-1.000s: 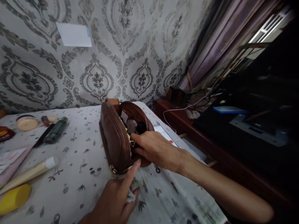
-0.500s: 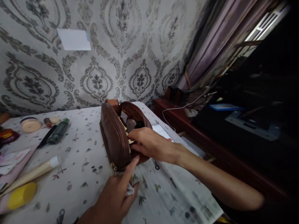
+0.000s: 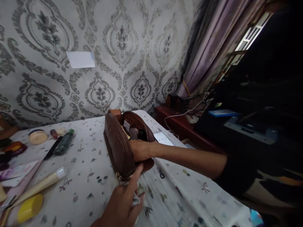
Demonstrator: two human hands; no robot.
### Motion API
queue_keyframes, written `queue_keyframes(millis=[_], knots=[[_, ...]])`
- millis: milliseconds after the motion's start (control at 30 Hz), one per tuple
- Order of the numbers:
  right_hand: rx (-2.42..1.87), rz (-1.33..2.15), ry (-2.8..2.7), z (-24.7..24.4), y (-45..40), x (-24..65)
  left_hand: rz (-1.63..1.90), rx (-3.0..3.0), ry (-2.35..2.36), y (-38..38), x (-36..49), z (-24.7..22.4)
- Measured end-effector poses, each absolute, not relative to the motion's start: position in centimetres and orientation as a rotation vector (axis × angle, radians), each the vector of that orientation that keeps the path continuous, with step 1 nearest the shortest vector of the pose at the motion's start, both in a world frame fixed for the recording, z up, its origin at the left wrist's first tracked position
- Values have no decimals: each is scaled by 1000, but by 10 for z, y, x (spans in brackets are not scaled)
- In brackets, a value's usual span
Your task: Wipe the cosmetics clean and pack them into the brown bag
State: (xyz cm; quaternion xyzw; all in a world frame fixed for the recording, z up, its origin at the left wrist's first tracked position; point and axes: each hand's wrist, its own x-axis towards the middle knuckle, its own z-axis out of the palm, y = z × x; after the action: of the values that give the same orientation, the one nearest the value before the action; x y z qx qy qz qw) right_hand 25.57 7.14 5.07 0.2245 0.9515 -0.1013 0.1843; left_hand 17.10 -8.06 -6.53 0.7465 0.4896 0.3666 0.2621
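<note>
A brown leather cosmetic bag [image 3: 117,143] stands unzipped on the table, with a compact-like round item and other small things inside. My right hand [image 3: 142,150] reaches into its opening; the fingers are hidden there, so what they touch cannot be made out. In front of the bag is my left hand [image 3: 121,201], its index finger stretched to the bag's near lower edge. Its other fingers are curled around a crumpled white tissue [image 3: 136,199], which shows only in part.
Cosmetics lie at the left: a green bottle [image 3: 64,142], a round compact [image 3: 38,136], a cream tube [image 3: 44,184] and a yellow-capped container [image 3: 30,208]. A phone [image 3: 163,139] lies right of the bag. A white cable [image 3: 183,114] hangs over the dark red furniture [image 3: 163,115].
My right hand has gone deeper into the bag, so its fingers no longer show. My left hand stays by the bag's near edge. The view has tilted up slightly.
</note>
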Motion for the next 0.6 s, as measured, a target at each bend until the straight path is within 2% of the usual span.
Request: queue_keyframes(millis=[333,500,600], knots=[[823,-511,2741,48,70,261,1004,1959,1272,-79,170,-64],[1141,-816,2756,55,79,264,959,1848,1333,-82,170,-59],[1318,-830,2861,64,83,265,916,1833,1361,-83,171,-55]])
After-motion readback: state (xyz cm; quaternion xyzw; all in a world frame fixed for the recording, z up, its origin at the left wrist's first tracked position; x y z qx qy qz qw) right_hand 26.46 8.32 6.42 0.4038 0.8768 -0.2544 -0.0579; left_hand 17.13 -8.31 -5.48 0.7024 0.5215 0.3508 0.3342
